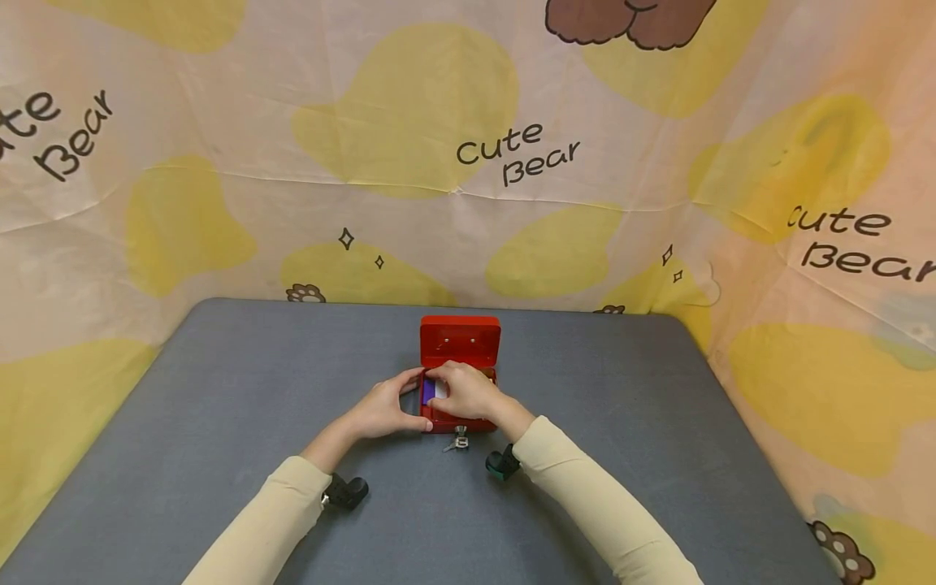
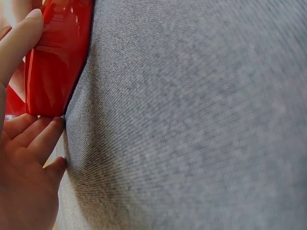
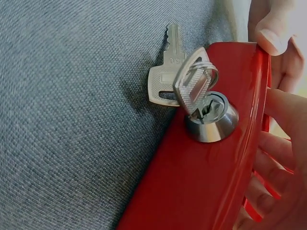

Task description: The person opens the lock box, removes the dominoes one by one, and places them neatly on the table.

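Observation:
A small red cash box (image 1: 459, 341) stands on the table with its lid raised, in the head view. My left hand (image 1: 385, 409) steadies its left side, thumb at the front corner, fingers against the side wall (image 2: 50, 81). My right hand (image 1: 468, 392) reaches inside, thumb and index finger at the two ends of a flat purple-and-white item (image 1: 429, 392). The palm hides much of the interior. One key sits in the front lock (image 3: 211, 117); a second key (image 3: 165, 79) hangs with it on a ring.
The grey table (image 1: 292, 349) extends around the box on all sides. Behind it hangs a patterned cloth (image 1: 409, 106), which also covers the sides. A black wrist camera (image 1: 345, 491) is strapped at the left wrist, another (image 1: 502, 463) at the right.

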Action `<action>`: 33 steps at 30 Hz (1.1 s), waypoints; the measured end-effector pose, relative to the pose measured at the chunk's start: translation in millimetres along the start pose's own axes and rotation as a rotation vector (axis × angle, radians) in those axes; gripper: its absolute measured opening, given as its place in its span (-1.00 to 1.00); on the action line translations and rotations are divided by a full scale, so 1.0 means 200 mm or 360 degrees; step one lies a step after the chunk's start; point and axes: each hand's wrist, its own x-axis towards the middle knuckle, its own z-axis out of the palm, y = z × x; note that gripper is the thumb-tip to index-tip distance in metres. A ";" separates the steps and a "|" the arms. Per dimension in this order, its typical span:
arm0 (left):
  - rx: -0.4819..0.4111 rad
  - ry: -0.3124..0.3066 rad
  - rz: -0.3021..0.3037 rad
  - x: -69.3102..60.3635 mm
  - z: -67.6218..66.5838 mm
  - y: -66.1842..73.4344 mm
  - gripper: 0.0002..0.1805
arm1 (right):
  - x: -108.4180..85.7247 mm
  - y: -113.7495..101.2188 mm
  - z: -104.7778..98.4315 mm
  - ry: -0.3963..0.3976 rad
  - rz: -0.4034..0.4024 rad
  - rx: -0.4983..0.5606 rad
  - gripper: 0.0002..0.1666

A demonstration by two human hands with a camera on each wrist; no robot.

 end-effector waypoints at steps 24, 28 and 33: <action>-0.0021 0.0004 0.0008 0.00 0.00 -0.01 0.02 | 0.01 0.00 0.02 -0.0026 0.0016 0.0003 -0.48; -0.0021 0.0003 0.0013 0.00 0.00 -0.01 0.02 | 0.01 -0.01 0.03 -0.0010 0.0025 -0.0043 -0.48; -0.0034 -0.0004 0.0020 0.00 0.00 -0.01 0.02 | 0.02 -0.02 0.03 -0.0022 0.0039 -0.0173 -0.45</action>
